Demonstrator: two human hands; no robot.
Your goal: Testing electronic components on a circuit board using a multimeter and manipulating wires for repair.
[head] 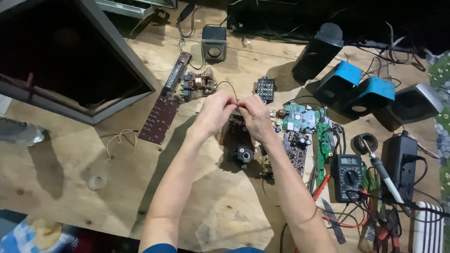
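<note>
Both hands meet above the middle of the wooden worktop (61, 164). The left hand (214, 112) and right hand (253, 115) pinch a thin black wire (228, 85) between narrow fingers; it arcs away toward the far edge, over a brown circuit board (234, 136).

We see the plywood table (93, 154) evenly and fairly brightly lit from above and somewhat to the right, since both forearms throw soft dark shadows leftward across it. Behind the table's far edge the scene sinks into near black. The open grey box (70, 56) at the table's left holds a deep shadow. Edges bend slightly, the near corners blur, and the multimeter (348, 175) stays sharp without glare
</note>
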